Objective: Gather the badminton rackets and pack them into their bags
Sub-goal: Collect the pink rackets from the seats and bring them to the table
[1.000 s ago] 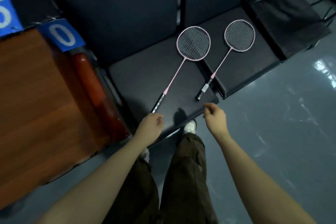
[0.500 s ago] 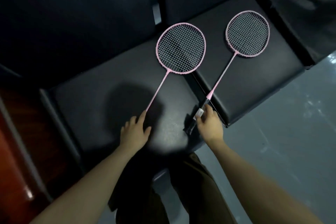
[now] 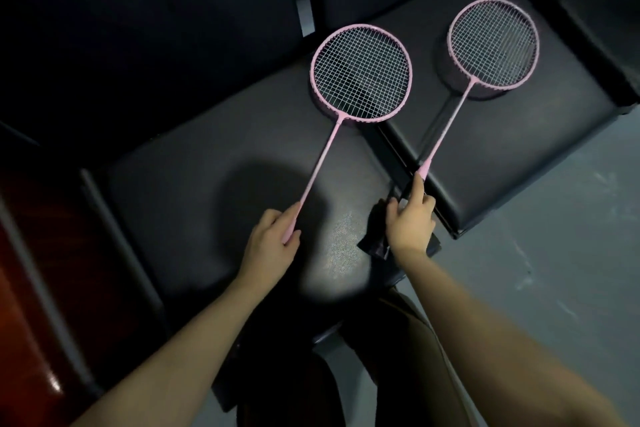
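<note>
Pink left racket (image 3: 361, 72) gripped at handle by left hand (image 3: 268, 246); right hand (image 3: 410, 227) clamped on right racket (image 3: 493, 42) handle; heads over black seats (image 3: 194, 163).

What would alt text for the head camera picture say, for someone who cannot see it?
Seen from above, a person's left hand and right hand each grip the handle of a pink badminton racket: the left racket and right racket have their round heads over dark padded seats. Grey floor shows at right, and no bags are in view.
</note>
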A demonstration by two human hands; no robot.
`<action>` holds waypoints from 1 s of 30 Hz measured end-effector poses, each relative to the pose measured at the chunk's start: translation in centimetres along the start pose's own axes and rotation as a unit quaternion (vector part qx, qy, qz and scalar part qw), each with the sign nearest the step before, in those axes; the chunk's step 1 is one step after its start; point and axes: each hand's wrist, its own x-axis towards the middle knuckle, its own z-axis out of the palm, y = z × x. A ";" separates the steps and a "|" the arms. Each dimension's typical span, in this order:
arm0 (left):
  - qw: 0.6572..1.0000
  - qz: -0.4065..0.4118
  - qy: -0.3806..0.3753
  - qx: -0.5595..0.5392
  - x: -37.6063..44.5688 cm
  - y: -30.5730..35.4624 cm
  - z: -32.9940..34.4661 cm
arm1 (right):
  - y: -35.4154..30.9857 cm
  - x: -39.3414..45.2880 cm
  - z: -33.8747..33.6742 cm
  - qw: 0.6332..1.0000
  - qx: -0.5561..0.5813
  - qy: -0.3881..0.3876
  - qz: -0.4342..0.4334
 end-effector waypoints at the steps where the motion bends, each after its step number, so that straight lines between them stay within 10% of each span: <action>1: 1.000 0.002 0.004 0.002 -0.1 0.7 -0.7 | -0.5 -0.7 -0.5 1.000 0.030 0.000 -0.008; 30: 0.944 0.205 0.224 0.130 -30.8 14.4 -38.1 | -22.1 -44.4 -18.1 0.942 0.150 0.032 -0.298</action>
